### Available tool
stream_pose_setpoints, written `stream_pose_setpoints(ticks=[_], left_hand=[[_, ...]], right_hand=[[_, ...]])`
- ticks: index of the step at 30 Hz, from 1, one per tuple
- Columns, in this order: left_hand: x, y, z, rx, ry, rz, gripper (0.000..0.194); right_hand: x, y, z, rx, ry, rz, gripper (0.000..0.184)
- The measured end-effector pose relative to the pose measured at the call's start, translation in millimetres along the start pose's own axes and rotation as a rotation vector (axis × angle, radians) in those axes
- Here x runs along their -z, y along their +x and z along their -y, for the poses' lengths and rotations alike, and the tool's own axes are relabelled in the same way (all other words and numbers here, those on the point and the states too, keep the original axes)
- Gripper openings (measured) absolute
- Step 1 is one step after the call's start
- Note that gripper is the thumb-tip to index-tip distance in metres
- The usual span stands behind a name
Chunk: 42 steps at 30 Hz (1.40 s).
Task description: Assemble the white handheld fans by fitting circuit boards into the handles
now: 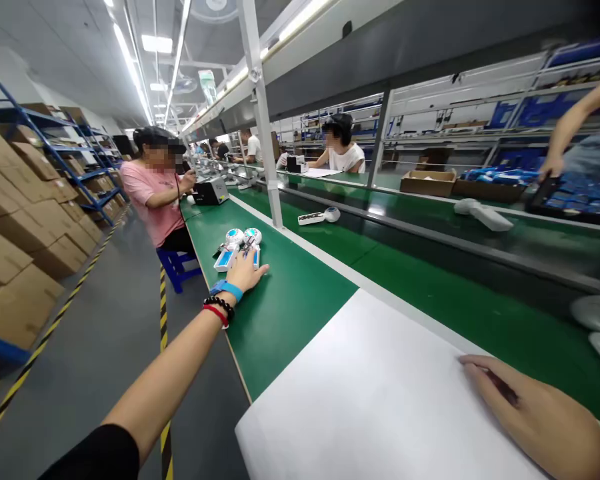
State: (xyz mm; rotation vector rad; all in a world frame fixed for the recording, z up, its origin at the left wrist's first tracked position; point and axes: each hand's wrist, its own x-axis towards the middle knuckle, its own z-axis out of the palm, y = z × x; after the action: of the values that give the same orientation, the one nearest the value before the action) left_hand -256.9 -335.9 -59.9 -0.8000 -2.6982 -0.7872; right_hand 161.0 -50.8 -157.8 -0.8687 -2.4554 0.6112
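Note:
My left hand reaches out over the green bench, its fingers stretched onto a pair of white devices with round heads and blue panels. The fingertips touch or cover the nearer device; part of it is hidden beneath them. Nearer to me a large white sheet covers the bench, its front edge curling down. My right hand rests at the sheet's right side, loosely curved, with a gap between thumb and fingers and nothing seen in it.
Beyond a pale rail runs a dark green conveyor carrying white devices. A metal post rises at the bench's far edge. A person in pink sits further along. Cardboard boxes line the left; a co-worker's arm reaches in at right.

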Motion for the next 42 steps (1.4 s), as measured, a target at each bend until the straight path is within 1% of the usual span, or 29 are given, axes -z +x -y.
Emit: stream_pose_setpoints(ticks=[2,3,5,7,9,12,13,14,15,16,17,18,19,20,22,23,24,26,28,32,33,34,35,36,37,38,39,41,42], left_hand=[[-7.6,10,4,0.029,-0.037,0.011,0.041],[-8.4,13,3,0.035,-0.065,0.012,0.04],[-4.3,12,-4,0.038,-0.139,0.025,0.038],[3.3,1,-17,0.018,-0.234,0.063,0.036],[8.3,-25,-38,-0.045,-0.342,0.122,0.036],[6.2,-89,-83,-0.258,-0.502,0.248,0.041],[4.2,-113,-99,-0.345,-0.549,0.308,0.04],[2.4,-134,-115,-0.473,-0.602,0.393,0.035],[0.6,-151,-131,-0.681,-0.638,0.49,0.034],[-1.2,-164,-145,-0.82,-0.648,0.543,0.04],[-3.5,-172,-158,-0.912,-0.668,0.564,0.048],[-6.6,-175,-170,-0.946,-0.709,0.563,0.055],[-10.7,-175,-182,-0.903,-0.777,0.544,0.055],[-15.7,-171,-193,-0.811,-0.875,0.528,0.05],[-27.1,-162,-214,-0.57,-1.092,0.554,0.036],[-32.8,-157,-223,-0.465,-1.166,0.603,0.034],[-38.1,-154,-230,-0.395,-1.202,0.67,0.036],[-46.4,-153,-239,-0.366,-1.178,0.841,0.041],[-50.9,-158,-242,-0.404,-1.116,0.993,0.047],[-51.3,-173,-237,-0.406,-1.14,1.167,0.055],[-50.8,-176,-236,-0.362,-1.166,1.271,0.061],[-50.4,-178,-235,-0.284,-1.184,1.422,0.07],[-50.2,-179,-234,-0.169,-1.195,1.564,0.079],[-50.2,-180,-233,-0.032,-1.201,1.657,0.084],[-50.5,-180,-233,0.099,-1.206,1.686,0.085],[-51.1,-180,-233,0.199,-1.215,1.638,0.08],[-51.9,-179,-233,0.252,-1.226,1.526,0.074],[-54.3,-178,-232,0.263,-1.26,1.308,0.062],[-55.5,-177,-231,0.243,-1.272,1.237,0.057]], right_hand=[[8,1,9,0.004,-0.038,0.09,0.034],[12,0,15,0.0,-0.026,0.097,0.034],[16,-3,32,-0.039,0.135,0.049,0.03],[15,-6,52,-0.095,0.388,0.007,0.027],[10,-8,74,-0.138,0.592,-0.017,0.032],[1,-7,105,-0.186,0.791,-0.016,0.056],[1,-5,111,-0.209,0.853,-0.031,0.065],[4,-3,115,-0.231,0.904,-0.069,0.068],[9,-2,117,-0.247,0.941,-0.121,0.068],[17,0,117,-0.252,0.962,-0.192,0.067],[28,0,117,-0.239,0.968,-0.263,0.066],[40,-1,115,-0.214,0.961,-0.325,0.064],[54,-3,115,-0.181,0.948,-0.371,0.063],[67,-6,115,-0.133,0.933,-0.391,0.063],[90,-12,118,0.008,0.906,-0.377,0.058],[99,-15,120,0.083,0.893,-0.357,0.054],[105,-17,122,0.15,0.878,-0.338,0.051],[112,-20,124,0.227,0.85,-0.311,0.047],[112,-22,126,0.228,0.833,-0.309,0.047],[100,-22,129,0.208,0.893,-0.308,0.05],[96,-21,129,0.182,0.931,-0.301,0.052],[92,-21,128,0.143,0.953,-0.29,0.055],[89,-20,125,0.09,0.943,-0.275,0.06],[86,-19,121,0.029,0.899,-0.261,0.064],[85,-17,116,-0.032,0.836,-0.247,0.065],[83,-15,112,-0.082,0.773,-0.23,0.062],[81,-13,107,-0.118,0.728,-0.202,0.059],[77,-10,102,-0.144,0.712,-0.112,0.054],[74,-9,101,-0.138,0.723,-0.053,0.052]])
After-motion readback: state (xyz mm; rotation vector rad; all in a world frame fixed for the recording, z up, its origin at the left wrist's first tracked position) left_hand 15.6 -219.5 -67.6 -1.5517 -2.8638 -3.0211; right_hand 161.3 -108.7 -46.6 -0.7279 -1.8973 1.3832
